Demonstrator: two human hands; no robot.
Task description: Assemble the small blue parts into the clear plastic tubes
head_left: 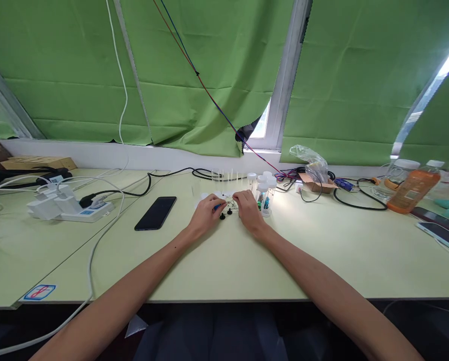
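Both my hands meet over a small group of parts near the middle of the table. My left hand [205, 214] is closed in a pinch on a small blue part [217, 206], its kind too small to make out. Just to the right, my right hand [250, 213] has its fingertips pressed together among thin, pale pieces [230, 203]; what they hold, if anything, is hidden. Small black knob-like parts [222, 216] lie on the table between the hands. Beside my right hand stand several clear tubes with white caps [262, 187], some with green and blue parts inside.
A black phone [156, 213] lies left of my hands. Farther left is a white power strip [83, 213] with plugs and cables. Clear upright containers [224, 176] stand behind my hands. At right are a small cardboard box [316, 184], cables and an orange bottle [414, 189].
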